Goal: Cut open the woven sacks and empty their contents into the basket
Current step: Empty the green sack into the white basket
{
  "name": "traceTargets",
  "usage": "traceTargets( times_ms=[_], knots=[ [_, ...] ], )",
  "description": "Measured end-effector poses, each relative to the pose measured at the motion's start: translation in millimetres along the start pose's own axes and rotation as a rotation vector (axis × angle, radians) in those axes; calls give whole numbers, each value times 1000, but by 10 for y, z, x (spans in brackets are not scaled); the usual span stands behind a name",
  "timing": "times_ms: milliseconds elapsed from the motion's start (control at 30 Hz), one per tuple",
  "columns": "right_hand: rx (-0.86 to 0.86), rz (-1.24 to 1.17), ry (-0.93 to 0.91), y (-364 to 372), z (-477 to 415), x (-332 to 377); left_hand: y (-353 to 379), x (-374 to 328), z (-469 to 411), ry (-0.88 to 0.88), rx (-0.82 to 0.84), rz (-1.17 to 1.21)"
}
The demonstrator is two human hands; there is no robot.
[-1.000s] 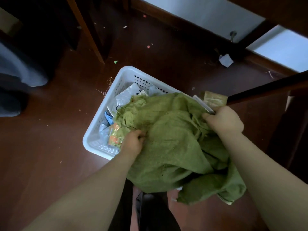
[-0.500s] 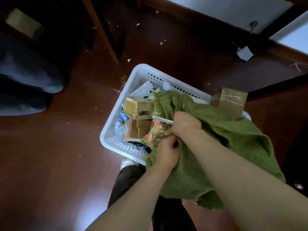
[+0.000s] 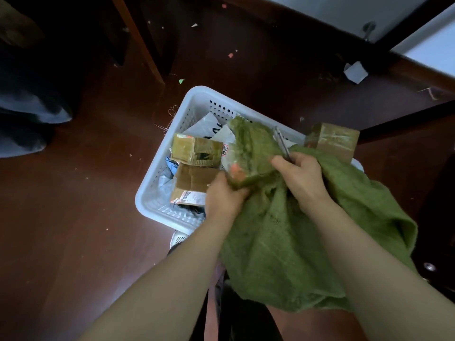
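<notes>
One green woven sack (image 3: 283,242) is held over the near right part of a white plastic basket (image 3: 157,193), its mouth turned toward the basket and its loose body draped back toward the person. The sack's neck is gripped from the left by the left hand (image 3: 222,200), fingers curled into the fabric. It is bunched from above by the right hand (image 3: 299,175), which is closed on the cloth — slim metal blades (image 3: 282,141), seemingly scissors, stand out of the same fist. Cardboard boxes (image 3: 194,150) and pale plastic parcels (image 3: 209,124) are seen in the basket just beside the left hand. A taped box (image 3: 332,140) is perched at the far right rim. The basket is set on a dark reddish floor (image 3: 73,205) strewn with small scraps.
</notes>
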State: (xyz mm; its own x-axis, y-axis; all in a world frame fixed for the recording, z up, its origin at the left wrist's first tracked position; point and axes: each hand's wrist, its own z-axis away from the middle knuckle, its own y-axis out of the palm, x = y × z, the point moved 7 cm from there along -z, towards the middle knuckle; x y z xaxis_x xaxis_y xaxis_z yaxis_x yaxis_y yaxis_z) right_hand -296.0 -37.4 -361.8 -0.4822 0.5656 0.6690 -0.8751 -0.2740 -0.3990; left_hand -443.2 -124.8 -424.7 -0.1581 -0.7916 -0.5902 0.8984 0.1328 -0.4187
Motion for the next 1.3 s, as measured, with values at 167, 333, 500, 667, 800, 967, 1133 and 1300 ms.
traceTargets(
  times_ms=[167,333,500,667,800,967,1133,1300],
  knots=[
    [-123,562,-181,-272,107,222,-405,-160,-96,69,-345,46],
    [-65,938,-54,-658,281,150,-519,51,-28,-114,-440,212],
    [115,921,297,-758,361,-646,-517,125,-25,-244,-397,540],
    [-48,666,164,-644,250,-700,-225,366,212,-403,-142,684],
    [-156,216,102,-639,203,-358,96,867,882,-843,61,563],
    [4,303,80,-698,336,-253,477,792,1079,-888,83,1015],
    [477,409,8,-502,851,-128,239,283,1191,-589,29,761],
    [374,703,-210,-554,1157,252,-168,-514,1538,-295,37,619]
  ],
)
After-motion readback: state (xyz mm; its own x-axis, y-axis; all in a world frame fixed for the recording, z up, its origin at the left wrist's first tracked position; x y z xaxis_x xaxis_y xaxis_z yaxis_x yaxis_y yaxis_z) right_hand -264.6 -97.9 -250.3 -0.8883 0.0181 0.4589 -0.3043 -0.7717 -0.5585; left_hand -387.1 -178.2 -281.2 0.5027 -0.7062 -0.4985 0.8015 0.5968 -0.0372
